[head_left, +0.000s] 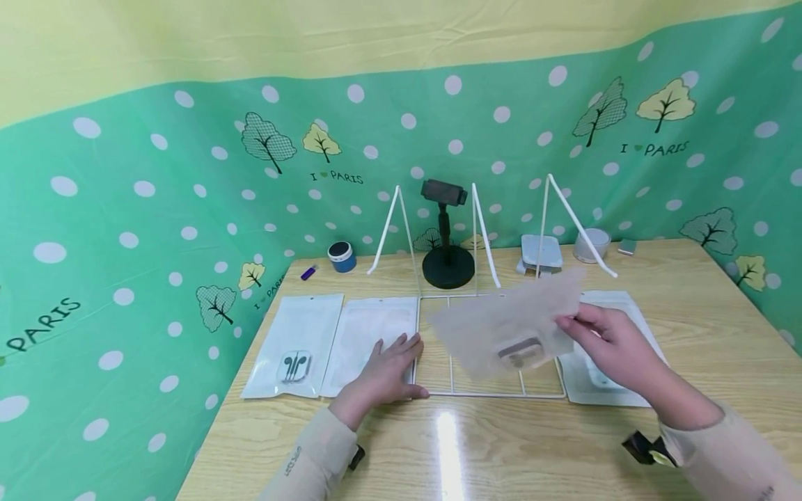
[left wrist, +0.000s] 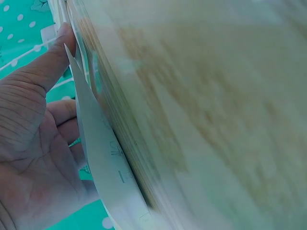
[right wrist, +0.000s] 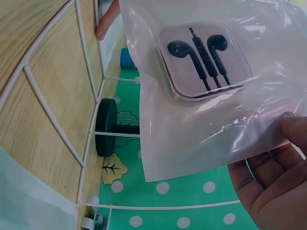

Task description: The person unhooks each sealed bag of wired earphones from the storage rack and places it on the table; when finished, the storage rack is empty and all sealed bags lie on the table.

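My right hand (head_left: 617,348) pinches one edge of a translucent zip bag (head_left: 495,316), held tilted in the air above a white wire rack (head_left: 489,396). Inside the bag, the right wrist view shows dark wired earphones (right wrist: 218,55) in a clear square case. My left hand (head_left: 388,372) lies palm down at the rack's left side, fingers spread across the edge of a flat white bag (head_left: 370,320). Left of that lies another white bag (head_left: 310,316) with an earphone case (head_left: 294,367) in it. To the rack's right is a further white bag (head_left: 617,300), partly hidden by my right arm.
Three white wire prongs (head_left: 385,226) rise from the rack. Behind it stand a black stand-mounted device (head_left: 447,268), a blue jar (head_left: 342,259), a white box (head_left: 541,252) and a clear round tub (head_left: 592,245). A purple stick (head_left: 308,273) lies at back left; a patterned cloth (head_left: 188,174) hangs behind.
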Available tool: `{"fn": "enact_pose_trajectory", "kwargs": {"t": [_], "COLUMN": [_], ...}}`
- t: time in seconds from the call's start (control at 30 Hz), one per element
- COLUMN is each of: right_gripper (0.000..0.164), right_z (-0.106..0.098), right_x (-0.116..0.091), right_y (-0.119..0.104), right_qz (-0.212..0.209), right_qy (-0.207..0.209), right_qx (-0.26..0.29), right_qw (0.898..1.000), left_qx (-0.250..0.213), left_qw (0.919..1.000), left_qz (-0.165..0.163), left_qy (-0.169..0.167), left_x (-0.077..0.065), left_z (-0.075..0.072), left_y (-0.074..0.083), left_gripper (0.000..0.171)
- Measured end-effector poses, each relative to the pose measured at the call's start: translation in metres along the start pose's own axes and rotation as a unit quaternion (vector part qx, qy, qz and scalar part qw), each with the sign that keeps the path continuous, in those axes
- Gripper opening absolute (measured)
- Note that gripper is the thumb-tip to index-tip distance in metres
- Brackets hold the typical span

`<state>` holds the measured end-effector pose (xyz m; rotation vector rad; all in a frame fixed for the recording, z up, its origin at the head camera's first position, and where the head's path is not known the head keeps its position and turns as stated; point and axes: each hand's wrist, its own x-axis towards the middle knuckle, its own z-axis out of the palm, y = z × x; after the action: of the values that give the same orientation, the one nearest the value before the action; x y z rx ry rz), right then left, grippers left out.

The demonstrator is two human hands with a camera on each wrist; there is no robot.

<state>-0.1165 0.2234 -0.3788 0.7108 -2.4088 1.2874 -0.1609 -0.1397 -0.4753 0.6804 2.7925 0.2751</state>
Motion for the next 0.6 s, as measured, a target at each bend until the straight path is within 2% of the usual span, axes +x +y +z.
{"fn": "enact_pose_trajectory", "kwargs": {"t": [0.37, 0.47, 0.53, 0.6], "right_gripper": [0.027, 0.029, 0.028, 0.027], "right_z": [-0.025, -0.036, -0.044, -0.052], "right_x": [-0.018, -0.024, -0.027, -0.03], "right_y": [-0.018, -0.02, -0.022, -0.022], "right_qz": [0.008, -0.001, -0.002, -0.023], "right_qy": [0.076, 0.103, 0.126, 0.146], "right_qx": [0.059, 0.129, 0.189, 0.25], "right_qw": [0.995, 0.986, 0.974, 0.957], "left_qx": [0.004, 0.001, -0.002, -0.005], "left_qw": [1.0, 1.0, 1.0, 1.0], "left_qz": [0.004, 0.004, 0.004, 0.002], "left_qy": [-0.001, -0.002, -0.004, -0.006], "left_x": [0.0, 0.0, -0.001, -0.001], "left_z": [-0.002, -0.003, -0.004, -0.005], "left_y": [0.001, 0.001, 0.001, 0.001], "left_gripper": [0.096, 0.096, 0.095, 0.095]}}
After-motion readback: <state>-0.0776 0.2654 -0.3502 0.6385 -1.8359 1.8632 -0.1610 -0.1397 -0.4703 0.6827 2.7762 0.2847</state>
